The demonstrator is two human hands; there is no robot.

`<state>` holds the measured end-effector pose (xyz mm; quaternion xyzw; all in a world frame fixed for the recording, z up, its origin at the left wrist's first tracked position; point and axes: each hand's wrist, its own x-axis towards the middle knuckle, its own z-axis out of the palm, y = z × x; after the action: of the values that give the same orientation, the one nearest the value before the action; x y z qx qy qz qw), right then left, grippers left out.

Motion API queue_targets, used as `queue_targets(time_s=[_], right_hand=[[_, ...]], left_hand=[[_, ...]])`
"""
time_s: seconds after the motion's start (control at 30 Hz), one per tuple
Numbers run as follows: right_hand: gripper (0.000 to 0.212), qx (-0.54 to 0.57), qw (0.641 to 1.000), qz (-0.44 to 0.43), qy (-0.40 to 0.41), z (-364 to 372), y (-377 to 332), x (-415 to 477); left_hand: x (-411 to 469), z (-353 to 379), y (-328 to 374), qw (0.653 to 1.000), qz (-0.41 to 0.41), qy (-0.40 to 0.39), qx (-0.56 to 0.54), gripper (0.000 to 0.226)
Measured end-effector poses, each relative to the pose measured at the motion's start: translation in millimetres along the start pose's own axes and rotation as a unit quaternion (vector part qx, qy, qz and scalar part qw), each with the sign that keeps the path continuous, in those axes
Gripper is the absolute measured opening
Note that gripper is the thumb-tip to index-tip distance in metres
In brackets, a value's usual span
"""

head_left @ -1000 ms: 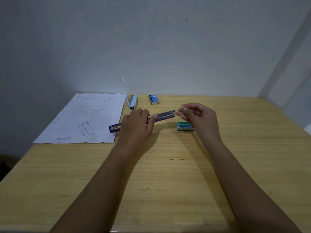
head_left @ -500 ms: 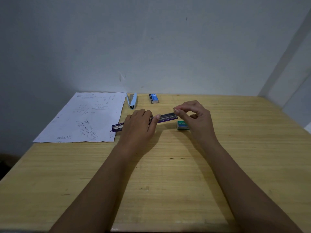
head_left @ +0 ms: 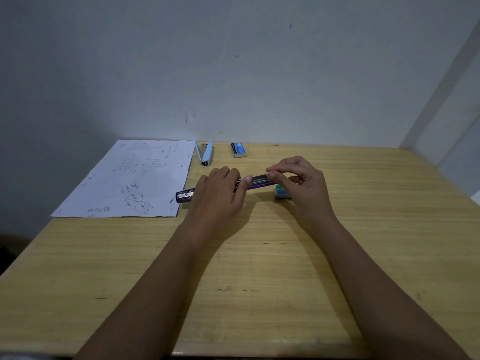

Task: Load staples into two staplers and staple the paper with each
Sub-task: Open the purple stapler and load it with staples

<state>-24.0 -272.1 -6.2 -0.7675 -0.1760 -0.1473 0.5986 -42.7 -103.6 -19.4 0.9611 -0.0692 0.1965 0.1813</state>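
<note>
A purple stapler (head_left: 185, 195) lies unfolded flat across the middle of the wooden table (head_left: 259, 268). My left hand (head_left: 220, 196) presses down on its middle and hides that part. My right hand (head_left: 298, 183) pinches a thin strip of staples at the metal channel (head_left: 259, 178) on the stapler's right half. Just below my right fingers a green staple box (head_left: 281, 192) rests on the table. A light blue stapler (head_left: 205, 153) lies at the back, with a blue staple box (head_left: 238, 149) to its right. The written-on sheet of paper (head_left: 130, 180) is at the left.
A grey wall (head_left: 233, 74) stands along the table's far edge, with a corner at the right. The paper's lower left corner reaches the table's left edge.
My right hand has moved left and down, from above the green box to the stapler's open channel. The stapler has been lowered closer to the table under my left hand.
</note>
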Motion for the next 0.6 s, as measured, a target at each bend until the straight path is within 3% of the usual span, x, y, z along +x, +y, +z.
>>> queue_targets(time_s=[0.6], right_hand=[[0.011, -0.001, 1.0, 0.022, -0.004, 0.2, 3.2, 1.0]], left_hand=[[-1.9, -0.3, -0.3, 1.0, -0.011, 0.005, -0.013, 0.038]])
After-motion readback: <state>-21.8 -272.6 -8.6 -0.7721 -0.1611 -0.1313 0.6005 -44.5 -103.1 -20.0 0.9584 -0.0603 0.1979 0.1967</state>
